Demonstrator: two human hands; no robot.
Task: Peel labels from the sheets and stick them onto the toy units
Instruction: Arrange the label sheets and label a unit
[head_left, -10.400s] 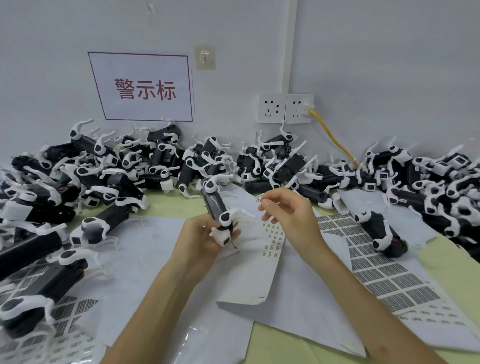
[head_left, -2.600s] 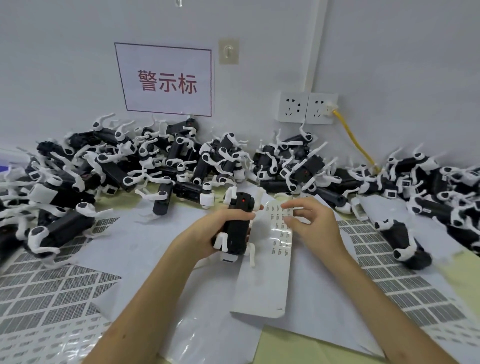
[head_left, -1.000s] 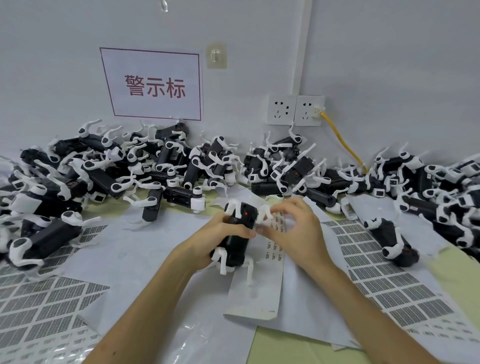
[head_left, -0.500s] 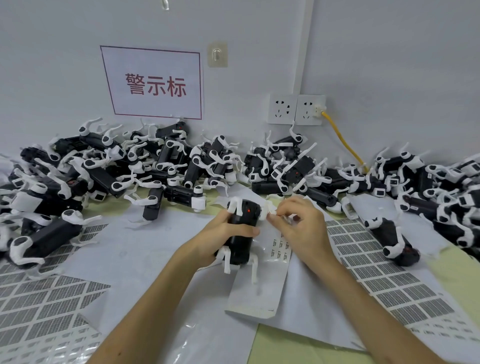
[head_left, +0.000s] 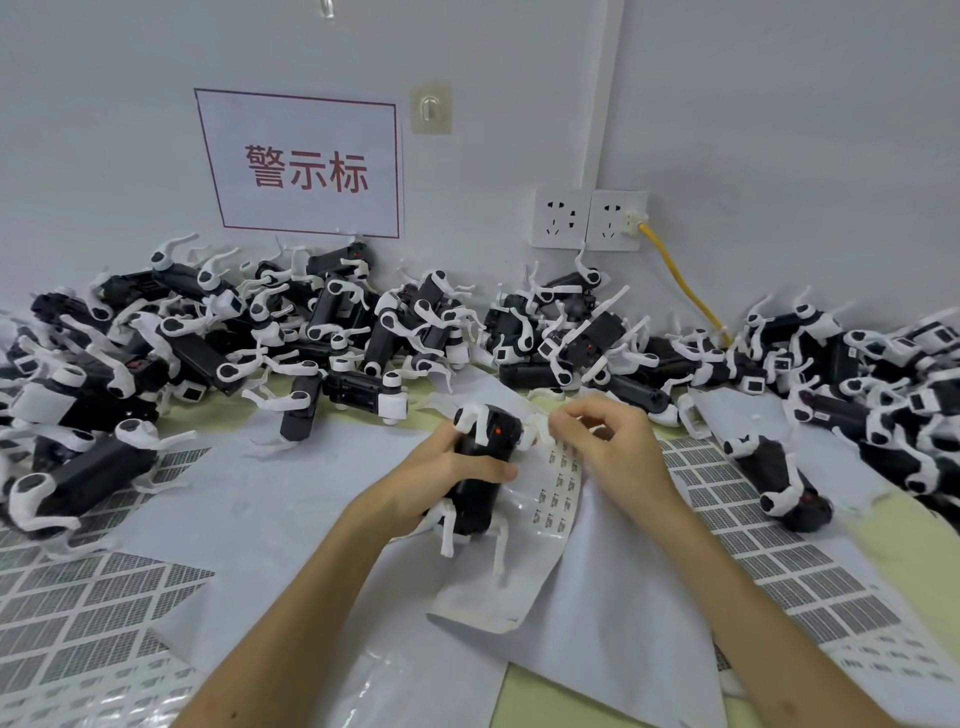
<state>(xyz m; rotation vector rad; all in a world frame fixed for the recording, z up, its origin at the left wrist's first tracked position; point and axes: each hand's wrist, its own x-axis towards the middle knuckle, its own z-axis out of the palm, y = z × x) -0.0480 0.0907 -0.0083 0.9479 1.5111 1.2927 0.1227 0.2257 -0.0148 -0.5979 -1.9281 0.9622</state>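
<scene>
Toy dog (head_left: 475, 506), black with white legs, sits clasped in my left grip (head_left: 431, 478) over the label sheet (head_left: 558, 493); my right grip (head_left: 613, 452) curls at its upper leg, pinching what I cannot tell.

Gripping a black toy (head_left: 475, 512) with white legs round its middle in the left hand (head_left: 441, 480), over a strip of small labels (head_left: 560, 486). Pinching at the white leg on its far end with the curled right hand (head_left: 615, 457). Behind, along the wall, a heap of like toys (head_left: 337, 332); above, a sign (head_left: 306, 166) in red characters, two sockets (head_left: 589, 218), a yellow cable (head_left: 685, 291). On both sides, gridded sheets (head_left: 78, 623).
</scene>
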